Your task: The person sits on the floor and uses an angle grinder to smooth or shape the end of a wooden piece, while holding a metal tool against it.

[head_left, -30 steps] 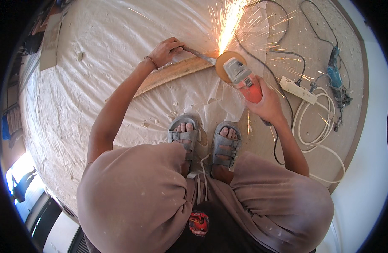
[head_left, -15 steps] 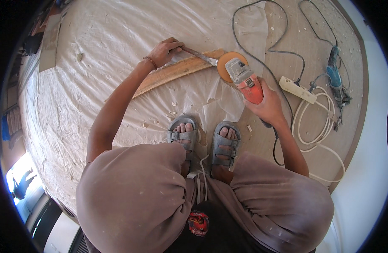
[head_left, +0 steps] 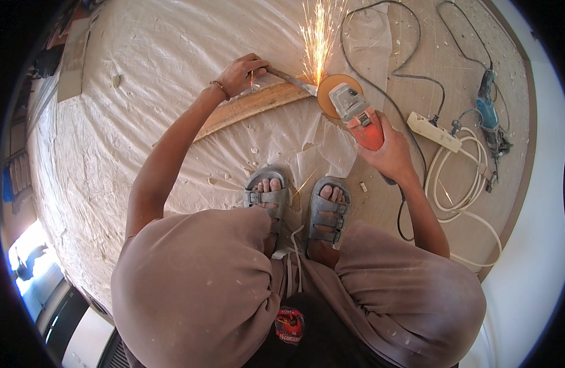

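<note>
Metal bar, slim, pale-tipped, is held at 12 o'clock, long axis pointed toward 4, end clasped in left hand. Tip is met by one round tan disc, sparks thrown toward 12. One orange grinder is gripped in right hand. One rough wood plank is laid on wrinkled plastic.

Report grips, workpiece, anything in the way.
Left grip on metal bar. Right grip on red grinder. Disc at bar's tip, sparks flying. Wooden strip lying close by.
</note>
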`<state>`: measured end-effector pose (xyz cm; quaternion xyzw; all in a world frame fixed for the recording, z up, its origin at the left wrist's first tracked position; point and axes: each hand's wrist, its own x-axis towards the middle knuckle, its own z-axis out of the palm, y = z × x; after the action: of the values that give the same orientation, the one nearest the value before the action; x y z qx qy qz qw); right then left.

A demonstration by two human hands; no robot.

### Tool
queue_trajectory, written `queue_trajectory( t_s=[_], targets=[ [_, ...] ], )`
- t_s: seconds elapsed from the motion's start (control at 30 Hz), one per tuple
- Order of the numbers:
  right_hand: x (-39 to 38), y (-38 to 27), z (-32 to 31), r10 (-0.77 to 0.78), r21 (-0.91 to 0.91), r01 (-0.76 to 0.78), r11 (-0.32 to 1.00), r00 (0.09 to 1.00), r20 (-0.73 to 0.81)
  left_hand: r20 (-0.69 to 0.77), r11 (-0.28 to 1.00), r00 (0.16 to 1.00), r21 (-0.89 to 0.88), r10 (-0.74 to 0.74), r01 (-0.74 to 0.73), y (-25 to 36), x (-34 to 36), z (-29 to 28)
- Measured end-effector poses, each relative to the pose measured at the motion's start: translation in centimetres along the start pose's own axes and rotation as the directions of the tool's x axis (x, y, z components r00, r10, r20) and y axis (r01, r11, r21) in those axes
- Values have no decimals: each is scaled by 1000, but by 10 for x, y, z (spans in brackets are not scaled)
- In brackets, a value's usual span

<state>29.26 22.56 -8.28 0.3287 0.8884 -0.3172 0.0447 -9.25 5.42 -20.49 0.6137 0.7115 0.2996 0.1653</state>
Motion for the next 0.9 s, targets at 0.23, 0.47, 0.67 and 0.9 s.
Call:
queue_trajectory(
  t_s=[0.23,0.47,0.67,0.9],
  targets=[
    [-1,-2,0,-35,-10,35,999,999,23,19,1000,1000,-12,-5,5,-2,2,-1],
    [-1,-2,-3,-42,-27,43,999,999,26,34,999,999,-14,-30,31,-2,1,1],
    [0,-2,-1,-34,-8,34,999,999,-4,2,1000,1000,19,24,-24,-3,2,1],
    [-1,-5,-1,-38,-27,37,999,999,-10,18,1000,1000,14,9,-9,-2,0,-1]
  ],
)
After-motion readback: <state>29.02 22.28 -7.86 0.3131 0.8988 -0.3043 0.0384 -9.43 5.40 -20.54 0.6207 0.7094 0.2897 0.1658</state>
